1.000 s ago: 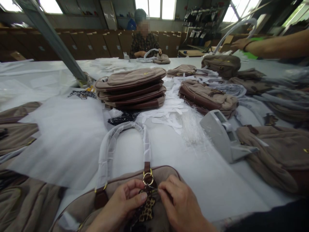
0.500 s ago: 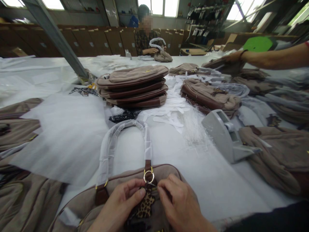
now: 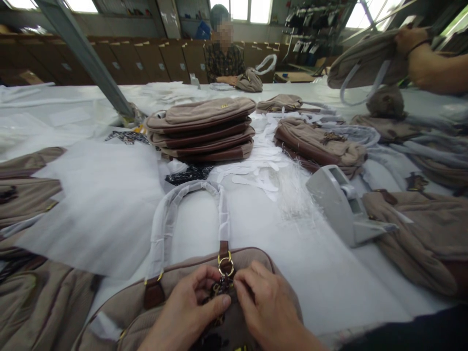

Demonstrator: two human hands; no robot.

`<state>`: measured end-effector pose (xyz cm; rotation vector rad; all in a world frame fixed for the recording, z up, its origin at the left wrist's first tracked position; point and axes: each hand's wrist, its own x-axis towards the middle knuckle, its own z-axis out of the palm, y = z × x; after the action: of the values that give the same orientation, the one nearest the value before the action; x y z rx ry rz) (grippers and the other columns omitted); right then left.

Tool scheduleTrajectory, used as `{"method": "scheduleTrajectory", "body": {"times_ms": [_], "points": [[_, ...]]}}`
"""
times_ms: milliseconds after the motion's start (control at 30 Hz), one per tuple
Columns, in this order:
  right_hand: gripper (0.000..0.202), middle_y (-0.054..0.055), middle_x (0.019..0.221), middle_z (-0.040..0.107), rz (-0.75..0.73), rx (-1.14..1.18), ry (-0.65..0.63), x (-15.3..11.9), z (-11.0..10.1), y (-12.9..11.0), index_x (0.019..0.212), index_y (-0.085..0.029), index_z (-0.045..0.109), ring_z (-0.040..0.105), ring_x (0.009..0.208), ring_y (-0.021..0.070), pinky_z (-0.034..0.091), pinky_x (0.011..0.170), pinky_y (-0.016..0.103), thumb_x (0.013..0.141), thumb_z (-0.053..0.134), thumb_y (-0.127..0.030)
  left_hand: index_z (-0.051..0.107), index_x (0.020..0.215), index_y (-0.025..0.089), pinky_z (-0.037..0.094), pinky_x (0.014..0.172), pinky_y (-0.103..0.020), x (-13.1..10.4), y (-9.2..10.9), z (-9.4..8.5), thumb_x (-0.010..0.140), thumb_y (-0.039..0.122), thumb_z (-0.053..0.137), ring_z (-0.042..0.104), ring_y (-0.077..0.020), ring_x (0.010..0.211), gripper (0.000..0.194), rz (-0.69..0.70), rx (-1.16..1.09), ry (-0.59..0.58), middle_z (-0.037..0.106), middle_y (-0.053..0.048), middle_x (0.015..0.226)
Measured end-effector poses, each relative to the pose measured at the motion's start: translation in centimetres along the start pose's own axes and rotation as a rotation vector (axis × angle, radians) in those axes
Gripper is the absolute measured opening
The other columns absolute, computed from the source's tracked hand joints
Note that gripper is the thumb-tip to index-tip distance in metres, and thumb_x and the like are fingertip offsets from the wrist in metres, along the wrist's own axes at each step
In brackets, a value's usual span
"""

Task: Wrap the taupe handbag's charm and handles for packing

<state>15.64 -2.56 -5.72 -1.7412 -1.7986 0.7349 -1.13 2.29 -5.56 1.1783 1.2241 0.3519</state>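
Observation:
A taupe handbag (image 3: 133, 300) with brown trim lies in front of me. Its handle (image 3: 224, 214), wrapped in white film, stands up in an arch. A gold ring (image 3: 225, 266) hangs at the handle's right base. Just below it, my left hand (image 3: 193, 307) is closed on a leopard-print charm (image 3: 218, 289), which its fingers and thumb partly cover. My right hand (image 3: 268, 304) pinches close beside the ring and charm; whatever lies between its fingertips is too small and hidden to name.
A stack of similar bags (image 3: 204, 129) stands ahead. White foam sheets (image 3: 98, 204) lie left, and a grey dispenser (image 3: 336, 204) stands right beside thin clear strands (image 3: 294, 195). More bags (image 3: 420, 234) lie right. A co-worker's hand (image 3: 411, 39) holds up a bag; another person sits opposite.
My left thumb and fingers have closed further over the charm, hiding more of it. My right fingertips stay near the ring. At right, the co-worker's arm has lifted a bag off the table.

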Motion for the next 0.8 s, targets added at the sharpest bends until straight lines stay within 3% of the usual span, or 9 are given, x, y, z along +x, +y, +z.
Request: {"method": "scheduleTrajectory", "body": {"times_ms": [200,333,433,533,633,700,800], "points": [[0.017,0.001,0.077,0.055,0.006,0.027,0.014,-0.1,0.5,0.0,0.079,-0.020,0.058,0.053,0.068,0.0148,0.028,0.060,0.028,0.087,0.044,-0.015,0.060,0.093,0.018,0.051,0.074,-0.026,-0.4,-0.5,0.6,0.070,0.028,0.065,0.063,-0.0205,0.085,0.026,0.057,0.065,0.055,0.067,-0.003,0.091],[0.016,0.001,0.076,0.055,0.008,0.068,0.016,-0.1,0.5,-0.1,0.078,-0.020,0.058,0.053,0.067,0.0142,0.030,0.059,0.027,0.086,0.044,-0.015,0.064,0.096,0.025,0.050,0.075,-0.024,-1.0,-1.2,0.7,0.071,0.030,0.065,0.064,-0.0198,0.084,0.025,0.223,0.294,0.199,0.070,0.000,0.092],[0.015,0.001,0.076,0.056,0.030,0.095,0.015,-0.2,0.3,-0.2,0.077,-0.019,0.058,0.053,0.066,0.0139,0.031,0.059,0.025,0.085,0.045,-0.015,0.065,0.096,0.027,0.048,0.077,-0.022,-1.2,-1.2,0.7,0.072,0.032,0.067,0.064,-0.0193,0.085,0.025,0.300,0.372,0.233,0.070,0.001,0.094],[0.015,0.001,0.074,0.056,0.055,0.114,0.025,-0.2,0.2,-0.4,0.076,-0.019,0.058,0.053,0.065,0.0136,0.032,0.058,0.025,0.084,0.046,-0.015,0.065,0.097,0.024,0.046,0.080,-0.023,-1.1,-0.6,0.6,0.077,0.039,0.061,0.062,-0.0195,0.089,0.024,0.221,0.197,0.138,0.068,-0.001,0.096],[0.015,0.001,0.070,0.055,0.068,0.130,0.045,-0.1,0.0,-0.6,0.073,-0.019,0.058,0.052,0.064,0.0133,0.033,0.057,0.024,0.083,0.048,-0.015,0.064,0.093,0.018,0.046,0.077,-0.026,-0.7,0.1,0.3,0.082,0.043,0.056,0.059,-0.0183,0.083,0.028,0.011,-0.204,-0.039,0.066,-0.004,0.088],[0.015,0.000,0.069,0.055,0.066,0.142,0.053,0.1,-0.1,-0.7,0.072,-0.019,0.057,0.052,0.063,0.0129,0.033,0.056,0.023,0.083,0.049,-0.015,0.062,0.088,0.015,0.044,0.071,-0.025,-0.5,0.6,0.1,0.080,0.040,0.060,0.056,-0.0159,0.076,0.026,-0.106,-0.414,-0.127,0.063,-0.004,0.082],[0.014,0.000,0.069,0.056,0.065,0.165,0.057,0.3,-0.3,-0.8,0.072,-0.018,0.058,0.052,0.063,0.0124,0.033,0.055,0.023,0.083,0.050,-0.014,0.059,0.083,0.013,0.041,0.066,-0.022,-0.3,1.2,0.0,0.078,0.033,0.064,0.051,-0.0127,0.072,0.021,-0.148,-0.519,-0.184,0.058,-0.003,0.080]]}}
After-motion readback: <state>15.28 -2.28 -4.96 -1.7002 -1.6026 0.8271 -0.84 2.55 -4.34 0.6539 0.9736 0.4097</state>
